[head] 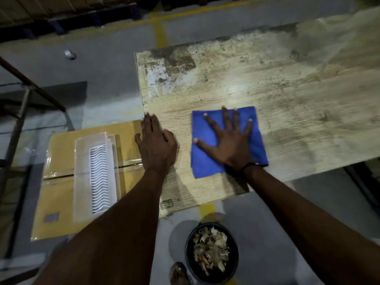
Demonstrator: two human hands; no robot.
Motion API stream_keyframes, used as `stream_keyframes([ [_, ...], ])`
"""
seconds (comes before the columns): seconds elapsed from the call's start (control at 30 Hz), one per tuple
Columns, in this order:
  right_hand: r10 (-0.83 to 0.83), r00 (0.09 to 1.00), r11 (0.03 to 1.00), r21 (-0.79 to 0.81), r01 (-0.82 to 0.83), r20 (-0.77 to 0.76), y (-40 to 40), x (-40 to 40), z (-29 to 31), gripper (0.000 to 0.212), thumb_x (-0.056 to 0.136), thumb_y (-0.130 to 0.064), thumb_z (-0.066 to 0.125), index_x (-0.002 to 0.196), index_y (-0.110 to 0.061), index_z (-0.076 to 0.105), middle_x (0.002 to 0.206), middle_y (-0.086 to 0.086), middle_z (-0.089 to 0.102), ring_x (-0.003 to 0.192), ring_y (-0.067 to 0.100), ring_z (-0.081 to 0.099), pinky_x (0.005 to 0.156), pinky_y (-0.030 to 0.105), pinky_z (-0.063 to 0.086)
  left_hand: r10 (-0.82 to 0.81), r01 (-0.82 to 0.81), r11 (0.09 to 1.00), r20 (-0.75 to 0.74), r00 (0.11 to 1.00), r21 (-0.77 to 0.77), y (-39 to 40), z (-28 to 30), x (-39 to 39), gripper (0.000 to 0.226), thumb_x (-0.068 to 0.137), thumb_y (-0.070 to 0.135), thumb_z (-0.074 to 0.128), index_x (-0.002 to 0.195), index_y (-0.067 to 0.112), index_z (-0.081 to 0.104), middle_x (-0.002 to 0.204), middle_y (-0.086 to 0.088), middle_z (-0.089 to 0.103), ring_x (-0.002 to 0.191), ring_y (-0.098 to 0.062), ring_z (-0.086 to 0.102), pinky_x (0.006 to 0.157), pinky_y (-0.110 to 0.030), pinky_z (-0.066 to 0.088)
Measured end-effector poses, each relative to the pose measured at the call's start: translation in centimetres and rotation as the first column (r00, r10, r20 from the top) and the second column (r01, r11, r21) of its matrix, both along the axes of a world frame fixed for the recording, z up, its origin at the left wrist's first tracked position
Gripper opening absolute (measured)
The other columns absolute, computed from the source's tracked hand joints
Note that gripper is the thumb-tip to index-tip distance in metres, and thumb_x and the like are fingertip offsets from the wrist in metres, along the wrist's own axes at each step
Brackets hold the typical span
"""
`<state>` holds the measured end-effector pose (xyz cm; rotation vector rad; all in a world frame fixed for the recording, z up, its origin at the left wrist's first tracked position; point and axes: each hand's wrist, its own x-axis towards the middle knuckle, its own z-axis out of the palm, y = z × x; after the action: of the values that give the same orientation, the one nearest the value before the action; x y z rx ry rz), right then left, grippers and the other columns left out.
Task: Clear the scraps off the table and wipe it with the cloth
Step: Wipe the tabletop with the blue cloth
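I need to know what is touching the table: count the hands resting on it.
2. The left hand rests flat near the left edge of the table, holding nothing. The right hand presses flat, fingers spread, on the blue cloth nearer the middle.

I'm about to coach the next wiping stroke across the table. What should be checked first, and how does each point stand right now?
1. Right hand flat on the folded blue cloth, fingers spread: ok.
2. Cloth lying fully on the worn wooden table: ok.
3. Left hand resting on the table's left edge, holding nothing: ok.
4. Loose scraps off the visible tabletop: ok; dry scraps sit in the round black bin on the floor.
5. Dark stains near the far left corner: not ok, unwiped.
6. Right end of the table: cannot tell, blurred.
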<state>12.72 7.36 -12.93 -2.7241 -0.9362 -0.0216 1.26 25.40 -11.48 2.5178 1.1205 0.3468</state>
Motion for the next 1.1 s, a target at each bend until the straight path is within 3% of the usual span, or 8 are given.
stream_keyframes([
  [0.07, 0.101, 0.995, 0.995, 0.008, -0.101, -0.014, 0.9, -0.9, -0.2, 0.090, 0.081, -0.096, 0.026, 0.161, -0.054, 0.018, 0.176, 0.002, 0.003, 0.162, 0.033, -0.002, 0.121, 0.073, -0.003, -0.003, 0.003, 1.000, 0.013, 1.000, 0.005, 0.1, -0.1, 0.1, 0.068, 0.099, 0.033, 0.034, 0.161, 0.006, 0.033, 0.172, -0.011, 0.025, 0.159, -0.027, 0.024, 0.123, -0.056, 0.027],
  [0.23, 0.148, 0.989, 0.988, 0.047, -0.147, -0.004, 2.2, 0.1, -0.5, 0.089, 0.082, -0.095, 0.031, 0.160, -0.054, 0.020, 0.176, 0.001, 0.005, 0.162, 0.032, -0.003, 0.122, 0.072, -0.004, 0.000, 0.000, 1.000, 0.051, 0.999, -0.004, 0.1, -0.6, -0.1, 0.068, 0.099, 0.032, 0.036, 0.162, 0.006, 0.032, 0.172, -0.011, 0.026, 0.159, -0.027, 0.024, 0.120, -0.052, 0.034],
  [0.43, 0.185, 0.982, 0.983, 0.027, -0.184, -0.028, 9.1, 3.1, -0.4, 0.092, 0.081, -0.096, 0.032, 0.161, -0.052, 0.020, 0.176, 0.005, 0.006, 0.161, 0.036, -0.002, 0.120, 0.074, -0.008, 0.064, -0.053, 0.996, 0.145, 0.987, -0.076, -1.0, -0.8, -0.2, 0.072, 0.100, 0.034, 0.035, 0.166, 0.007, 0.023, 0.174, -0.010, 0.020, 0.160, -0.024, 0.022, 0.123, -0.037, 0.030],
  [0.8, 0.176, 0.978, 0.984, -0.008, -0.178, -0.108, 24.3, 8.9, 0.8, 0.093, 0.079, -0.098, 0.024, 0.161, -0.054, 0.015, 0.176, 0.005, 0.003, 0.162, 0.034, -0.006, 0.119, 0.075, -0.011, 0.042, -0.030, 0.990, 0.081, 0.996, -0.140, -0.2, -0.3, 0.2, 0.079, 0.096, 0.038, 0.039, 0.167, 0.009, 0.017, 0.175, -0.009, 0.014, 0.160, -0.025, 0.018, 0.124, -0.039, 0.027],
  [1.1, 0.185, 0.979, 0.982, -0.027, -0.187, -0.082, 22.7, 7.2, 0.7, 0.092, 0.082, -0.096, 0.022, 0.162, -0.051, 0.017, 0.176, 0.005, 0.005, 0.162, 0.034, -0.002, 0.120, 0.075, -0.007, 0.041, -0.031, 0.980, 0.049, 0.998, -0.197, 0.0, 0.4, 0.0, 0.077, 0.101, 0.040, 0.040, 0.167, 0.012, 0.014, 0.175, -0.010, 0.014, 0.160, -0.028, 0.020, 0.126, -0.046, 0.029],
])
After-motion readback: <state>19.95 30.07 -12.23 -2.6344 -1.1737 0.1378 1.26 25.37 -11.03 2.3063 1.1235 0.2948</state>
